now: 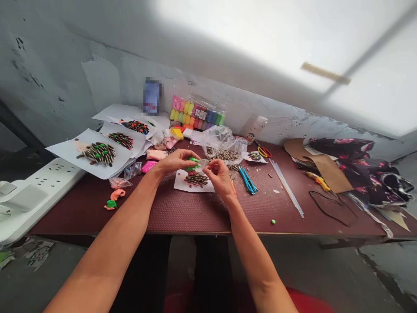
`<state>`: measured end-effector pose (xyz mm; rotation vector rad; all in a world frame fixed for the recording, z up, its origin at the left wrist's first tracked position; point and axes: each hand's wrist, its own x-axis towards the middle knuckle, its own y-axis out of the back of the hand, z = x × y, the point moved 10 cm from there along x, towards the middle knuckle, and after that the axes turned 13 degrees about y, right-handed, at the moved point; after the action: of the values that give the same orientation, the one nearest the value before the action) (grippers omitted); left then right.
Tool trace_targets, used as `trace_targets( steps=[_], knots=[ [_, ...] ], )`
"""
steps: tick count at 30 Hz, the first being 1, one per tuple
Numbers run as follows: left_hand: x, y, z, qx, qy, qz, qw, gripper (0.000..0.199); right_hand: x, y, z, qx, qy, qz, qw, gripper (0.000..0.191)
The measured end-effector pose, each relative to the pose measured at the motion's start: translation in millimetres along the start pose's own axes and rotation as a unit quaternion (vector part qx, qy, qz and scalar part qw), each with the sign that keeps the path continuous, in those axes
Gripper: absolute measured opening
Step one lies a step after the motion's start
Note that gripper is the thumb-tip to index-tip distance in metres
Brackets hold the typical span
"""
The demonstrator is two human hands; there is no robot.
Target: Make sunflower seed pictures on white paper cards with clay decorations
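My left hand (177, 161) is closed round a lump of green modelling clay (193, 163) in a clear plastic bag (202, 164). Opposite it, my right hand (219, 174) pinches the loose end of that bag. Just below both hands lies a white card (182, 184) with a hedgehog picture, its spines made of striped sunflower seeds (196, 180). More sunflower seeds (227, 155) spill from a clear bag behind my right hand. Pink clay (149, 166) sits to the left of my left hand.
Finished seed hedgehogs on paper (97, 152) and a white power strip (39, 191) are at left. Packs of coloured clay (197, 115) lean on the wall. To the right are a blue cutter (247, 180), scissors (263, 151), glue sticks (286, 187) and a yellow glue gun (318, 180).
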<state>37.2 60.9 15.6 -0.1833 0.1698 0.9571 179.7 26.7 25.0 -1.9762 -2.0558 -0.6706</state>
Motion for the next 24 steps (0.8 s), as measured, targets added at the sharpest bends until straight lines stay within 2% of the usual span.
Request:
trace_targets(
  steps=[4,8,16,19,24],
  knots=[
    [-4.0,-4.3,4.3,0.009,-0.007,-0.019,1.000,0.043,0.6,4.0,7.5,0.078,-0.032,0.035,0.996,0.031],
    [-6.6,-10.0,7.9,0.012,-0.023,-0.046,0.999,0.042,-0.3,3.6,12.2,0.109,-0.052,0.037,0.992,0.030],
    [-2.8,-7.0,5.7,0.033,-0.029,-0.028,0.999,0.040,-1.7,-0.8,14.0,0.092,-0.078,0.009,0.993,0.042],
    [-4.7,-11.5,7.8,0.047,-0.030,-0.035,0.998,0.041,-2.3,-2.0,14.3,0.083,-0.080,0.000,0.993,0.036],
    [-8.5,-10.2,11.4,0.041,-0.034,-0.019,0.998,0.038,-0.3,10.7,13.0,0.047,-0.038,0.054,0.997,0.026]
  ],
)
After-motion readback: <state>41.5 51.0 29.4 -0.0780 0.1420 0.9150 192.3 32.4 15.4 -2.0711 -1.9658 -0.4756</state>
